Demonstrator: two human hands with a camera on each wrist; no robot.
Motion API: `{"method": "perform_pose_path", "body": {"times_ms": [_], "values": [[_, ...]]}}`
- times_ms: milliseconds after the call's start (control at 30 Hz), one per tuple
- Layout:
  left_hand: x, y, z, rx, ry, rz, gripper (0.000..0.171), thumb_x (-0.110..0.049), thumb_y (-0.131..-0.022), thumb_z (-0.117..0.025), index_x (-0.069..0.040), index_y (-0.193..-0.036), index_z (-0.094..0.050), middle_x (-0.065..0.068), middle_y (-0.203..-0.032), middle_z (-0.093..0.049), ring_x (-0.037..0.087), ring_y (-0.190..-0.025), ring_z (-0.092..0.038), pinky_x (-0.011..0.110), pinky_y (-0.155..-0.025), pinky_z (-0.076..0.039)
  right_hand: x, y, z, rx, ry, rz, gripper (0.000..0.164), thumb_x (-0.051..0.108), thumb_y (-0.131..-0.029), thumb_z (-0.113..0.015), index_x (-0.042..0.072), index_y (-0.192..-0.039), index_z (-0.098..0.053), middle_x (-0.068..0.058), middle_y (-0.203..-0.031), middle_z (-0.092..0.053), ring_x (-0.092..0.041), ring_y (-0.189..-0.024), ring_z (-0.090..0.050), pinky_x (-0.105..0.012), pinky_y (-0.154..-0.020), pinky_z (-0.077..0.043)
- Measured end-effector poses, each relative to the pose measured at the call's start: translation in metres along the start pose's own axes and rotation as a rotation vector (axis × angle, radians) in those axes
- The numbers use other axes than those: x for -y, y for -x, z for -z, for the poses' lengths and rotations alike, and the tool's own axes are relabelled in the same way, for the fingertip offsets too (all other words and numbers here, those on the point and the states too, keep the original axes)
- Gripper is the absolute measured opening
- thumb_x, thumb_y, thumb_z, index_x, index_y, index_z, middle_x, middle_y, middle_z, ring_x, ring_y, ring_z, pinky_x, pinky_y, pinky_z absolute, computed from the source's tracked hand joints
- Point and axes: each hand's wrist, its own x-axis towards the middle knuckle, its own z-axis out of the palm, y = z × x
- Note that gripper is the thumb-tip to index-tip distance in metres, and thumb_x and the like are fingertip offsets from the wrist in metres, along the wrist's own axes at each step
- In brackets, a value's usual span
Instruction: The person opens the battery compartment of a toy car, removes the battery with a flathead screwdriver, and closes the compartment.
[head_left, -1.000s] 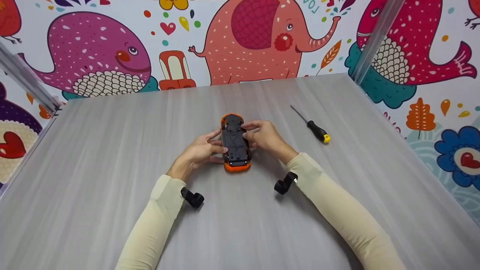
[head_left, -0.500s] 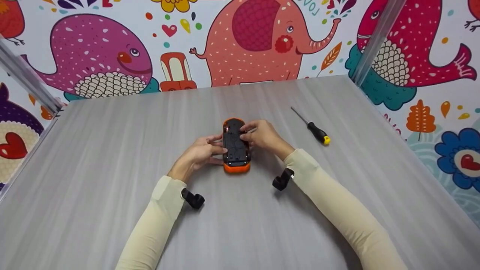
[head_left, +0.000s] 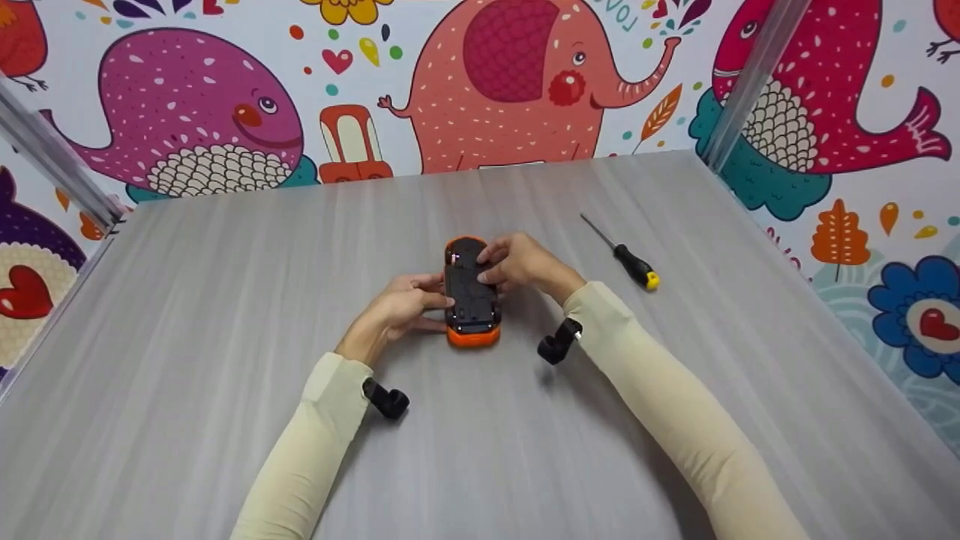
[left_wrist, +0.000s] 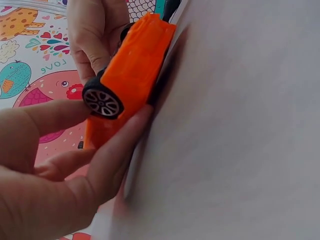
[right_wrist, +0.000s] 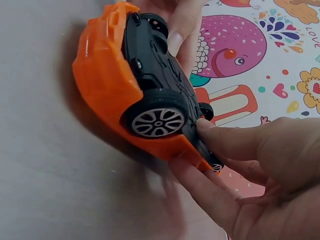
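Note:
An orange toy car (head_left: 473, 336) is wheels-up, its black underside (head_left: 471, 292) facing the head camera. Its long side runs away from the person. My left hand (head_left: 399, 306) grips the car's left side, with the thumb on the edge of the underside. From the right, my right hand (head_left: 525, 264) holds the other side. In the right wrist view the right thumb (right_wrist: 230, 137) presses on the underside, and fingers reach along the orange body. The left wrist view has a spoked wheel (left_wrist: 102, 101) between the left hand's fingers. Whether the car touches the table cannot be told.
A screwdriver (head_left: 634, 264) with a black and yellow handle lies on the grey table (head_left: 300, 247), right of the hands. Cartoon-printed walls (head_left: 510, 127) stand behind and beside the table. A black wrist camera (head_left: 386, 398) sticks out from the left sleeve.
My right hand has shifted slightly left, further over the underside, and its wrist has moved up and left. The car has tilted a little. The left hand stays nearly still.

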Motion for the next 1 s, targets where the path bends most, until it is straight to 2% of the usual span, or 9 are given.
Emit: {"method": "perform_pose_path", "body": {"times_ms": [133,367,467,667,867,1000], "values": [[0.0011,-0.0010,-0.0001,-0.002,0.011,0.003,0.059,0.004,-0.093,-0.057,-0.002,-0.150,-0.042,0.021,-0.142,-0.054,0.025,-0.114,-0.064,0.046,-0.092,-0.061,0.0025,-0.0001,0.0000,0.010,0.016,-0.005,0.030,0.003,-0.087,-0.076,0.006,-0.115,-0.067,-0.013,-0.126,-0.066,-0.018,-0.096,-0.064,-0.032,-0.080,-0.063],[0.0005,-0.0008,-0.0011,-0.011,0.019,0.011,0.061,0.005,-0.093,-0.059,-0.002,-0.151,-0.042,0.022,-0.143,-0.053,0.025,-0.116,-0.063,0.044,-0.090,-0.062,0.0078,-0.0002,0.0009,0.026,0.097,0.006,0.030,0.002,-0.088,-0.075,0.004,-0.115,-0.064,-0.012,-0.119,-0.064,-0.018,-0.091,-0.060,-0.025,-0.068,-0.060],[-0.0003,0.0000,-0.0015,-0.017,0.016,0.015,0.061,0.005,-0.092,-0.059,-0.003,-0.150,-0.044,0.021,-0.142,-0.055,0.024,-0.114,-0.064,0.043,-0.088,-0.062,0.0088,-0.0006,0.0007,0.028,0.113,0.001,0.029,0.002,-0.088,-0.074,0.004,-0.114,-0.063,-0.012,-0.118,-0.063,-0.018,-0.092,-0.060,-0.024,-0.067,-0.060],[-0.0014,0.0006,0.0001,-0.022,0.012,0.023,0.062,0.005,-0.092,-0.059,-0.003,-0.151,-0.042,0.021,-0.143,-0.054,0.025,-0.117,-0.062,0.044,-0.090,-0.062,0.0099,-0.0008,-0.0023,0.030,0.094,-0.005,0.027,0.001,-0.089,-0.073,0.004,-0.113,-0.062,-0.015,-0.126,-0.064,-0.020,-0.095,-0.061,-0.028,-0.072,-0.062],[-0.0008,-0.0018,-0.0002,0.002,0.017,0.036,0.069,0.007,-0.092,-0.056,-0.003,-0.156,-0.031,0.021,-0.152,-0.047,0.032,-0.131,-0.055,0.047,-0.095,-0.059,0.0082,0.0029,-0.0044,0.007,0.040,0.003,0.027,-0.001,-0.090,-0.071,0.005,-0.113,-0.059,-0.016,-0.134,-0.059,-0.022,-0.097,-0.060,-0.026,-0.066,-0.059],[-0.0016,-0.0019,0.0007,0.004,0.019,0.045,0.070,0.006,-0.093,-0.057,-0.004,-0.157,-0.029,0.020,-0.152,-0.046,0.033,-0.133,-0.054,0.046,-0.094,-0.060,0.0098,0.0077,-0.0081,-0.039,0.088,0.030,0.027,0.001,-0.091,-0.070,0.008,-0.114,-0.058,-0.014,-0.138,-0.055,-0.024,-0.104,-0.058,-0.029,-0.071,-0.058]]}}
